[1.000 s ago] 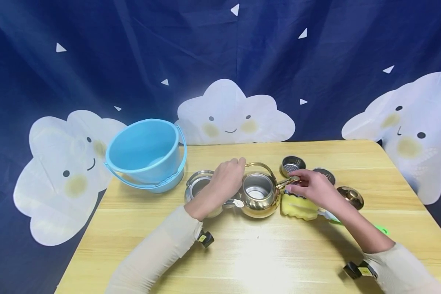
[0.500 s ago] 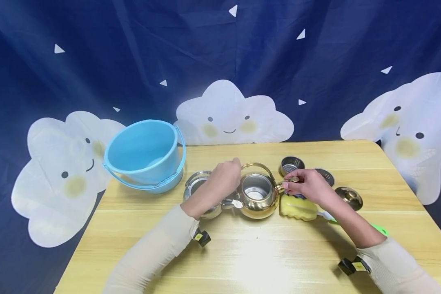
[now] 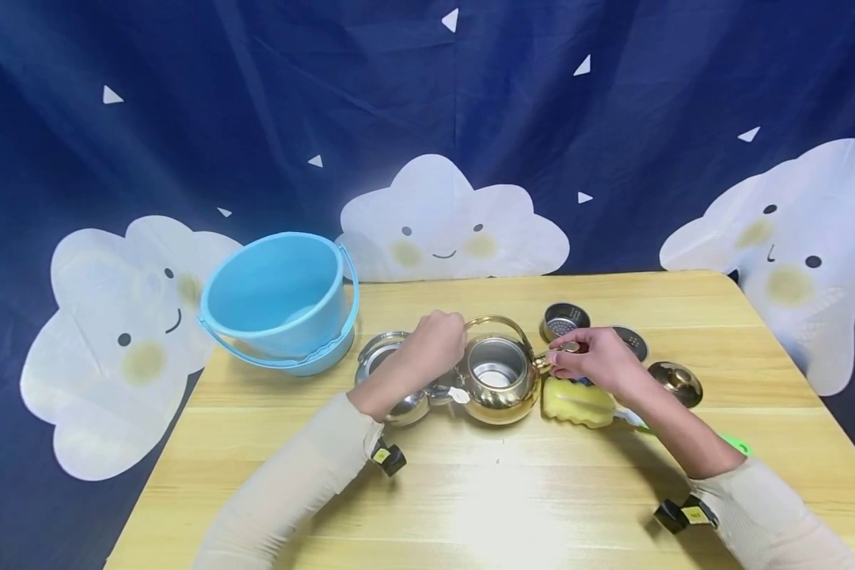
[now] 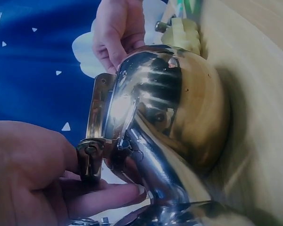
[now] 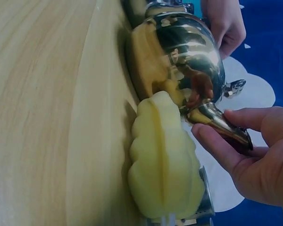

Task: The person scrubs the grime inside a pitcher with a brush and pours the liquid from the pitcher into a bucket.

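Observation:
A gold teapot (image 3: 502, 408) stands lidless in the middle of the table, its arched handle raised. My left hand (image 3: 433, 348) holds that handle near its left hinge, as the left wrist view shows; the thumb is hidden there. On the other side, my right hand (image 3: 604, 360) pinches the gold spout (image 5: 217, 123) between thumb and fingers. Beneath my left forearm sits a silver teapot (image 3: 409, 409), also lidless, its spout (image 4: 155, 165) pointing at the gold one. A yellow sponge brush (image 3: 577, 402) lies beside the gold teapot, below my right hand.
A blue bucket (image 3: 278, 285) stands at the table's back left. Perforated metal strainers (image 3: 566, 319) and a gold lid (image 3: 675, 383) lie to the right. The brush's green handle end (image 3: 737, 445) shows past my right forearm. A dark blue curtain (image 3: 370, 87) hangs behind.
My left hand has shifted slightly left and lower at the gold handle. The right hand keeps its pinch on the spout. Both teapots stay nearly where they were.

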{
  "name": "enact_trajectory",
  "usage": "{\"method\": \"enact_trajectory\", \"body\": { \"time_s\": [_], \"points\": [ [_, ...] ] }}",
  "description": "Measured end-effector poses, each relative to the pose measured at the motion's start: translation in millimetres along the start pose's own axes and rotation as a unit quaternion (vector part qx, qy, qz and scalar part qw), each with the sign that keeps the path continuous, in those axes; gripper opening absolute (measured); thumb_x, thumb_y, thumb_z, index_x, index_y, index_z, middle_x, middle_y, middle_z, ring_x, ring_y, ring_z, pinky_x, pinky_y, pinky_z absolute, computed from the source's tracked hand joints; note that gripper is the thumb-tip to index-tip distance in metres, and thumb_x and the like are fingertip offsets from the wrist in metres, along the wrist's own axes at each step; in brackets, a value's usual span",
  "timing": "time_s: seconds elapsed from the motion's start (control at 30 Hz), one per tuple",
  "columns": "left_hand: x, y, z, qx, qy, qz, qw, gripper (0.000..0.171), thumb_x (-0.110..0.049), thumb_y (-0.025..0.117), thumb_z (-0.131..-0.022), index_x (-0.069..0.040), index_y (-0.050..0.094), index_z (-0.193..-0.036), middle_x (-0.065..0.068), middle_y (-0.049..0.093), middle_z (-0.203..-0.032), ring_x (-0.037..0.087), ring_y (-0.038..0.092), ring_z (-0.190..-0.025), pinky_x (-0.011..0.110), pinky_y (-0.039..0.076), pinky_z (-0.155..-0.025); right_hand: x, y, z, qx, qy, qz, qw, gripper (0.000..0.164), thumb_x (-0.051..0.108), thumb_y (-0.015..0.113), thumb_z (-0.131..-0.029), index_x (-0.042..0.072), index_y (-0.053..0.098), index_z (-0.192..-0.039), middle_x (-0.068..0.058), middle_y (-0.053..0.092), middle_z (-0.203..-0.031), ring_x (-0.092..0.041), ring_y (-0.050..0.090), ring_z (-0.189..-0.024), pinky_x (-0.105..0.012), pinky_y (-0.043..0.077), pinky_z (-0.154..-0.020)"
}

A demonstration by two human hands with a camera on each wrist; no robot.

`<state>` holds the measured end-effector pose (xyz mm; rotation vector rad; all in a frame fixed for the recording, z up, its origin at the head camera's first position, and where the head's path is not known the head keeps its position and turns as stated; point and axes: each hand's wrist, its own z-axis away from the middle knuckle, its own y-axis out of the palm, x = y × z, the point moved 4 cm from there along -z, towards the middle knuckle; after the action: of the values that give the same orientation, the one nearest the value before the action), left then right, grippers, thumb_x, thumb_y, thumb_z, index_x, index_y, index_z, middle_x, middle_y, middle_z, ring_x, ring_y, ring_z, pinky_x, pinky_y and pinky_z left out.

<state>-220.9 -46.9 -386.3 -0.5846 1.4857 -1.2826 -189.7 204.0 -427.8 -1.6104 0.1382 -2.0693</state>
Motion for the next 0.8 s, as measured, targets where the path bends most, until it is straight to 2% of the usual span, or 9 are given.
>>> {"method": "enact_trajectory", "body": {
  "time_s": [0.17, 0.33, 0.47, 0.53, 0.6, 0.7, 0.8],
  "points": [
    [1.5, -0.4, -1.0, 0.012, -0.014, 0.040, 0.9990, 0.024, -0.005, 0.048, -0.104, -0.003, 0.066, -0.088, 0.004, 0.062, -0.067, 0.012, 0.055, -0.050, 0.020, 0.047, -0.043, 0.6, -0.5, 0.0, -0.012, -0.002, -0.036, 0.999, 0.045, 0.015, 0.072, -0.096, -0.012, 0.061, -0.131, -0.016, 0.078, -0.106, -0.024, 0.080, -0.089, -0.038, 0.064, -0.086],
    [1.6, -6.1, -1.1, -0.012, -0.013, 0.087, 0.9961, 0.023, -0.010, 0.050, -0.106, -0.003, 0.068, -0.094, 0.004, 0.064, -0.069, 0.010, 0.055, -0.051, 0.017, 0.044, -0.043, 4.3, -6.8, 0.5, -0.038, -0.017, -0.062, 0.997, 0.045, 0.013, 0.072, -0.095, -0.014, 0.060, -0.129, -0.007, 0.078, -0.094, -0.023, 0.080, -0.085, -0.041, 0.063, -0.086],
    [2.5, -13.6, -1.0, -0.030, -0.023, 0.145, 0.9887, 0.024, -0.014, 0.051, -0.106, -0.002, 0.071, -0.113, 0.003, 0.064, -0.069, 0.008, 0.051, -0.049, 0.017, 0.037, -0.040, 11.2, -12.5, 1.1, -0.053, -0.032, -0.073, 0.995, 0.047, 0.014, 0.073, -0.095, -0.016, 0.058, -0.128, -0.001, 0.078, -0.089, -0.017, 0.080, -0.080, -0.038, 0.064, -0.084],
    [4.4, -15.8, -1.9, -0.035, -0.027, 0.173, 0.9839, 0.025, -0.016, 0.052, -0.106, -0.003, 0.071, -0.116, 0.002, 0.062, -0.067, 0.008, 0.051, -0.049, 0.017, 0.035, -0.040, 14.7, -14.5, 1.1, -0.059, -0.041, -0.084, 0.994, 0.046, 0.012, 0.073, -0.095, -0.017, 0.057, -0.128, 0.001, 0.077, -0.088, -0.014, 0.079, -0.078, -0.035, 0.064, -0.083],
    [6.0, -17.7, -2.3, -0.031, -0.031, 0.198, 0.9792, 0.024, -0.019, 0.052, -0.107, -0.005, 0.071, -0.111, 0.001, 0.058, -0.065, 0.009, 0.049, -0.050, 0.019, 0.034, -0.040, 18.3, -16.3, 0.8, -0.064, -0.049, -0.099, 0.992, 0.045, 0.010, 0.072, -0.095, -0.018, 0.056, -0.127, 0.004, 0.077, -0.086, -0.012, 0.079, -0.076, -0.032, 0.064, -0.081],
    [8.7, -19.7, -2.0, -0.018, -0.039, 0.219, 0.9747, 0.029, -0.026, 0.051, -0.108, -0.010, 0.064, -0.088, -0.001, 0.052, -0.063, 0.011, 0.053, -0.054, 0.021, 0.039, -0.045, 24.2, -18.9, 0.7, -0.071, -0.055, -0.111, 0.990, 0.043, 0.008, 0.071, -0.095, -0.018, 0.055, -0.126, 0.008, 0.076, -0.084, -0.011, 0.078, -0.076, -0.030, 0.064, -0.080],
    [12.1, -22.7, -0.1, -0.002, -0.056, 0.241, 0.9689, 0.036, -0.034, 0.049, -0.109, -0.012, 0.060, -0.082, -0.001, 0.051, -0.067, 0.015, 0.054, -0.058, 0.025, 0.046, -0.051, 31.6, -21.3, -0.6, -0.077, -0.058, -0.115, 0.989, 0.041, 0.009, 0.072, -0.095, -0.016, 0.057, -0.123, 0.008, 0.076, -0.083, -0.011, 0.078, -0.076, -0.029, 0.064, -0.079]
  ]
}}
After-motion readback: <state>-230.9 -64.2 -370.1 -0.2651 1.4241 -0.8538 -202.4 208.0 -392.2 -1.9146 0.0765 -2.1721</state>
